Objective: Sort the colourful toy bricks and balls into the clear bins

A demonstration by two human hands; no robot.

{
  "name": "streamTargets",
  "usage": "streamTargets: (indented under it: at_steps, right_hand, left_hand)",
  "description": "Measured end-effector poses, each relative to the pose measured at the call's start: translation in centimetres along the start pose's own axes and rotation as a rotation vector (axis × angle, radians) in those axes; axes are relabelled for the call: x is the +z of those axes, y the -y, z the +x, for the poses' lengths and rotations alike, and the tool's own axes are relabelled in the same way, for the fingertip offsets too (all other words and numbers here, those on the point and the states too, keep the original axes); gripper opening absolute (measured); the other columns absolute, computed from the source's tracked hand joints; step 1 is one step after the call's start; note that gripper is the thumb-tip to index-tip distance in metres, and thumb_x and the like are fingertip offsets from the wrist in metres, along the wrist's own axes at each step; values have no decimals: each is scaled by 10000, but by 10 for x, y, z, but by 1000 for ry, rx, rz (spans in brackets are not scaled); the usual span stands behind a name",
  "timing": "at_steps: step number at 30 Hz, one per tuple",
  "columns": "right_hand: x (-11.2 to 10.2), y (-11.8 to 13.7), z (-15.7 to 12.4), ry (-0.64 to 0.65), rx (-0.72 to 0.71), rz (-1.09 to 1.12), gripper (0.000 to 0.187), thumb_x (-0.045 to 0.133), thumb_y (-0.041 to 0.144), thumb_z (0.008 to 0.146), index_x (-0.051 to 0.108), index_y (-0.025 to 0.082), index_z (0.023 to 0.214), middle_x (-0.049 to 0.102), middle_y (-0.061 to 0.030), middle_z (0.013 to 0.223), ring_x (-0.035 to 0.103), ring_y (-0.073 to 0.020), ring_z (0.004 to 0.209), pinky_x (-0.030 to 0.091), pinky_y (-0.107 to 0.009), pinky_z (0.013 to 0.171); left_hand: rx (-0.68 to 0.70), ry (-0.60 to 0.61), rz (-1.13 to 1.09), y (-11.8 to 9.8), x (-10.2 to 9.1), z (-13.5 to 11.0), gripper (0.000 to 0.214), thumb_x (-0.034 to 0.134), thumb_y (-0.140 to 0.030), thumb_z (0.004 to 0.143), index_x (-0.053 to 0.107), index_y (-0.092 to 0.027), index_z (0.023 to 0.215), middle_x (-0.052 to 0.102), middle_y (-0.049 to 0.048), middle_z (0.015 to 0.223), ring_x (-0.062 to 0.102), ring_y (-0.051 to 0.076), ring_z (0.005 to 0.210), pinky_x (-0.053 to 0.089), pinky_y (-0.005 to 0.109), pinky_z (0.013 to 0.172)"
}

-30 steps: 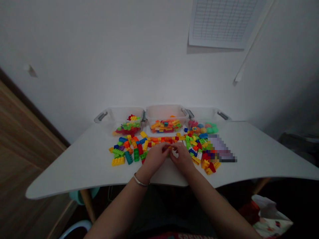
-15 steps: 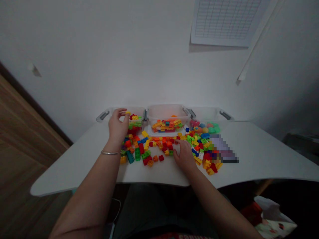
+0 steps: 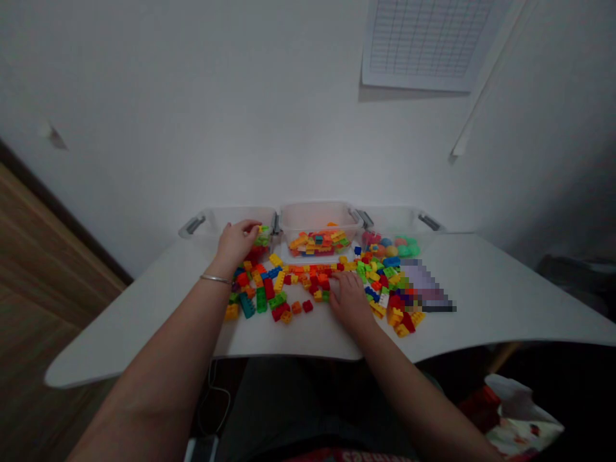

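Reaching across loose plastic building bricks (image 3: 293,282) on the white table (image 3: 505,301): left hand (image 3: 235,242) at the left bin, right hand (image 3: 350,301) on the spread.
Taking the spread as the dial centre, the left hand stands at 10 o'clock, its fingertips (image 3: 253,226) over the rim of a clear plastic bin (image 3: 206,221), beside green and yellow bricks (image 3: 262,239); whether it grasps one cannot be told. The right hand stands at 4 o'clock, palm down and released, fingers touching the bricks. A second clear bin (image 3: 320,218) at 12 o'clock holds orange and yellow bricks (image 3: 312,244). A third clear bin (image 3: 389,221) at 2 o'clock holds coloured balls (image 3: 391,250). A pixelated flat item (image 3: 426,285) lies at 3 o'clock.
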State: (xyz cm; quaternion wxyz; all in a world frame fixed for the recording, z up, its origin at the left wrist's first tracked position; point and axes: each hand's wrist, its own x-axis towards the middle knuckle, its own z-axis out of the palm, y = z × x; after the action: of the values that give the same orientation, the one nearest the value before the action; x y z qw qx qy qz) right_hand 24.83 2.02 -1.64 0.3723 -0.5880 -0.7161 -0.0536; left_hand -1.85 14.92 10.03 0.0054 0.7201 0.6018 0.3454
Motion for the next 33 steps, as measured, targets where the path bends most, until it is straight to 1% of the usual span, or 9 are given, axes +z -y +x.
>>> streamTargets:
  at_steps: [3,10,14,17,21,25,28,31,33]
  right_hand:
    - [1,1,0,26,-9,3,362,506,145,788,582,150,1142,610,-131,1132,502,-281,1129,363,-482,1062]
    - [2,-2,0,31,6,23,413,477,113,754,579,136,1154,606,-138,1147,492,-278,1143,367,-482,1068]
    - [1,-1,0,18,10,-9,420,479,113,739,590,143,1143,615,-139,1140,499,-280,1143,369,-485,1067]
    - [3,1,-1,-12,29,-87,442,491,97,717,603,141,1142,624,-143,1146,492,-293,1177,364,-483,1072]
    - [9,-2,-3,1,45,-158,492,514,93,710,594,97,1196,601,-180,1245,457,-328,1248,358,-492,1076]
    - [13,-5,-2,11,6,-162,545,506,112,730,552,94,1273,531,-178,1364,407,-330,1315,349,-511,1082]
    - [11,-4,0,44,-36,-154,516,485,120,769,542,69,1280,547,-185,1345,394,-319,1329,349,-499,1086]
    - [7,0,2,45,-18,-162,487,487,89,765,556,66,1247,605,-181,1250,439,-310,1283,380,-469,1058]
    - [4,3,2,52,-20,-172,447,479,66,765,576,91,1200,639,-170,1159,499,-297,1201,416,-452,1010]
  left_hand:
    - [15,-6,59,4,8,2,339,425,-342,879,687,-234,1066,737,43,1056,662,220,966,197,492,1152]
    - [36,70,293,5,12,3,488,254,-348,933,696,-177,1053,722,122,1078,629,264,1066,253,516,1102]
    - [129,37,358,5,15,-5,472,282,-373,926,692,-199,1080,706,127,1111,603,288,1096,249,533,1082]
    - [135,5,326,5,17,-10,446,315,-385,916,679,-224,1117,689,103,1163,574,288,1140,213,530,1108]
    - [142,12,271,8,17,-13,460,333,-422,912,631,-234,1208,644,96,1252,510,294,1227,146,550,1141]
    - [205,40,191,16,14,-15,502,317,-396,923,493,-226,1362,537,87,1395,329,293,1389,93,579,1154]
    - [225,33,124,18,12,-19,517,398,-366,886,460,-220,1379,458,88,1463,203,306,1445,114,590,1153]
    - [255,-59,45,5,13,-33,516,476,-355,850,490,-208,1344,394,95,1495,122,305,1463,166,561,1162]
    - [280,-90,6,-11,15,-48,437,471,-348,867,554,-215,1275,432,90,1459,156,293,1452,177,550,1167]
